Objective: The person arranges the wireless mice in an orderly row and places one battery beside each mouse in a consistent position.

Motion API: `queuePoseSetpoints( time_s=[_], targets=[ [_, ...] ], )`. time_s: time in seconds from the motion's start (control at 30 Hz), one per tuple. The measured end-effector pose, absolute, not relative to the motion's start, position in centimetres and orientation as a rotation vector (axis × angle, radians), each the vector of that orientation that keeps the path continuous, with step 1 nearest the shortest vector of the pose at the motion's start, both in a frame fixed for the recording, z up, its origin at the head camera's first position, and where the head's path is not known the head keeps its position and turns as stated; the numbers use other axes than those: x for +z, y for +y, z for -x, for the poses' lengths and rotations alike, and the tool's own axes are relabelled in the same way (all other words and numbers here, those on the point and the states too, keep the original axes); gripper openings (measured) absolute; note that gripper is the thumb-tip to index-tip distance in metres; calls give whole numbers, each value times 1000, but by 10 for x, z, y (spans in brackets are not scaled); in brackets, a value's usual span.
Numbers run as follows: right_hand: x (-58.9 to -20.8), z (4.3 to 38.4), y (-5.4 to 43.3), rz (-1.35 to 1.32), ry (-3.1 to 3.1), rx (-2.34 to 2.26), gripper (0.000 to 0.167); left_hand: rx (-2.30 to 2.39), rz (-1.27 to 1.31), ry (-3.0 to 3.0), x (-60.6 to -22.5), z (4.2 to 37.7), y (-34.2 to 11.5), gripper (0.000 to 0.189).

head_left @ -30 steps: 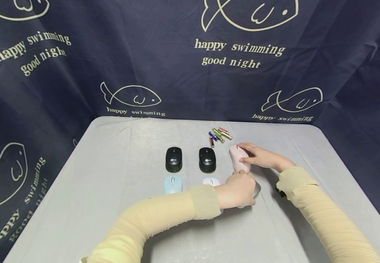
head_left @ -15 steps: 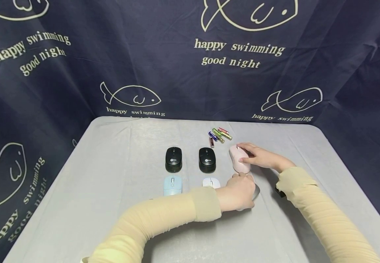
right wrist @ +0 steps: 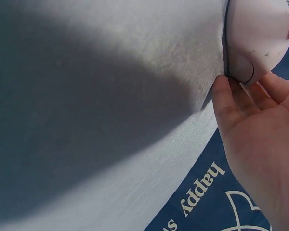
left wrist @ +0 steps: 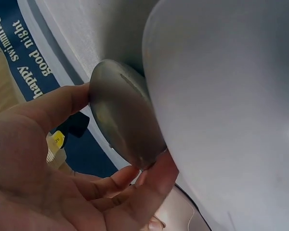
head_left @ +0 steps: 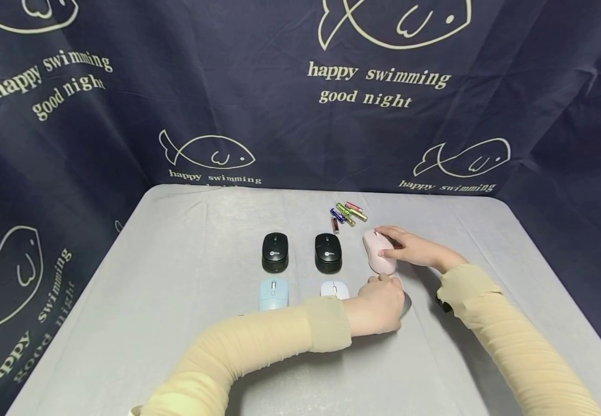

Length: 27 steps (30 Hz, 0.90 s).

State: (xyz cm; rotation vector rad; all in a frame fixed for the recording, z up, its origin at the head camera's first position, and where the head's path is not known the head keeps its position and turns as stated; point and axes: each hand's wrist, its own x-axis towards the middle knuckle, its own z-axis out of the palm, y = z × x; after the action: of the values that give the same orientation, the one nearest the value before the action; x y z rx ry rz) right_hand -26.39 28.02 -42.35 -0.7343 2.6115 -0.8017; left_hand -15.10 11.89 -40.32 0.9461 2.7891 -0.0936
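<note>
A grey computer mouse (head_left: 407, 304) (left wrist: 123, 115) is held in my left hand (head_left: 377, 303), thumb on one side and fingertips on the other. In the head view that hand covers most of it. Just beyond it lies a pale pink computer mouse (head_left: 374, 257) (right wrist: 257, 33). My right hand (head_left: 415, 248) grips this pink mouse from the right, with the thumb and fingers along its sides. In the head view the two hands are close together, left nearer and right farther back.
Two black mice (head_left: 275, 252) (head_left: 328, 253) stand left of the pink one. Nearer are a light blue mouse (head_left: 273, 293) and a white mouse (head_left: 334, 289), partly hidden behind the left sleeve (head_left: 279, 329). Several small batteries (head_left: 348, 213) lie loose at the back of the table (head_left: 186, 242).
My left hand has shifted slightly toward the near side with the grey mouse, away from the pink one. The right hand and pink mouse look unmoved.
</note>
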Motion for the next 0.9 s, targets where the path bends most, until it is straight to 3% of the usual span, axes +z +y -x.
queuePoseSetpoints(
  time_s=[0.33,0.9],
  targets=[
    [-423,263,280,728,2612,-798,65,-232,-1020,2676,-391,154,112,76],
    [-426,264,281,759,2606,-849,64,-515,-1634,2414,-380,166,96,96]
  ],
)
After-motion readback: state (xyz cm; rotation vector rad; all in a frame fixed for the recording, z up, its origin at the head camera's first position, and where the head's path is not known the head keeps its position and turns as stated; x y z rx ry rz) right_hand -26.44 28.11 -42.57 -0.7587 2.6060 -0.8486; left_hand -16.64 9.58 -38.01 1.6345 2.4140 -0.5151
